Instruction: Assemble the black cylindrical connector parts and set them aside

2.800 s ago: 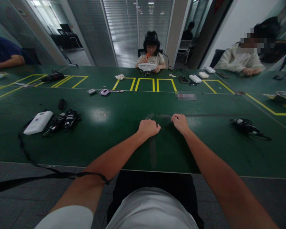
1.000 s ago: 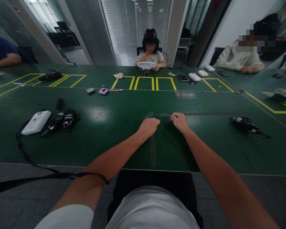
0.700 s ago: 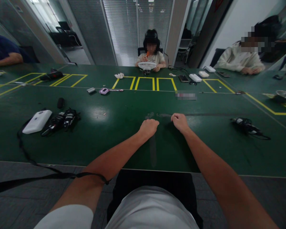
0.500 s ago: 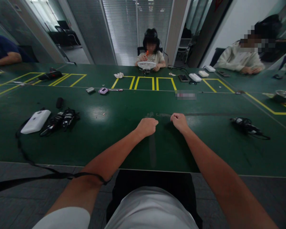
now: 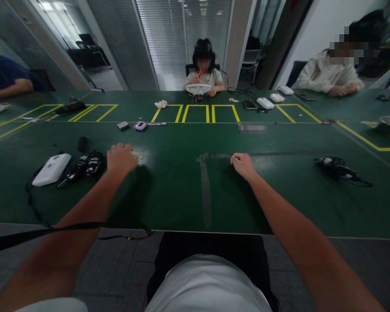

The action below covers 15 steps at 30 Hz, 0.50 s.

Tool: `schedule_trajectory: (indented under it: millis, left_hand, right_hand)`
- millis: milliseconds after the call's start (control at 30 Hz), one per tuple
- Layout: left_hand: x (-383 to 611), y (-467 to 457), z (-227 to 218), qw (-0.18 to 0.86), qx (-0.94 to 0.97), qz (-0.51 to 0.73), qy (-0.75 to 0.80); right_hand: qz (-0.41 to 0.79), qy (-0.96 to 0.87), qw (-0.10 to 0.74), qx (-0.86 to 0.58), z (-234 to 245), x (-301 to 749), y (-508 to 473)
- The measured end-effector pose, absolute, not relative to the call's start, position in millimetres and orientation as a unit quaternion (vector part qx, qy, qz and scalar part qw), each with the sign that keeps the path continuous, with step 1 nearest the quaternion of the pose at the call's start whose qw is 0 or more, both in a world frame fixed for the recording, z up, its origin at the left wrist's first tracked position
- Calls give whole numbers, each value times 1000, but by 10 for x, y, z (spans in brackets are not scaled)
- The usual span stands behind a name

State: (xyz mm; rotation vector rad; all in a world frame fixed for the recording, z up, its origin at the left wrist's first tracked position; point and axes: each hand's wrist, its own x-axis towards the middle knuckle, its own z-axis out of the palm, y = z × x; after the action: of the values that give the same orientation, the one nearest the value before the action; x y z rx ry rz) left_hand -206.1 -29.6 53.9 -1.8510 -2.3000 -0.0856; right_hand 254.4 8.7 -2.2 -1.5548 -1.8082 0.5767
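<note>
My left hand hovers over the table's left half, its fingers loosely bent and slightly apart, with nothing visible in them. It is just right of a pair of black cable bundles. A white box-like device lies further left, with a small black object behind the bundles. My right hand rests on the green table, right of the grey tape strip. Its fingers are curled into a loose fist, and no object shows in it.
Another black cable bundle lies to the right. Further back are a lilac device, a phone and yellow tape outlines. Across the table a person holds a white basket-like object. A black strap crosses my left arm.
My left hand has swung left from the table's middle toward the cable bundles, and its fingers have loosened from a fist. My right hand has stayed nearly in place.
</note>
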Motion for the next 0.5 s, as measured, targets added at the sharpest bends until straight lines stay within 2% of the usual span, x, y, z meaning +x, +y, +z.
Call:
schedule_trajectory:
  millis: [200,500]
  left_hand:
    - [-2808,-488,471,129,-450,-27,-883]
    - [-2977,-547,138,137,-363,-128,-913]
  right_hand:
    - [222,-692,333,-601,-18,2534,72]
    - [220,-697,321,-602,16,2528,54]
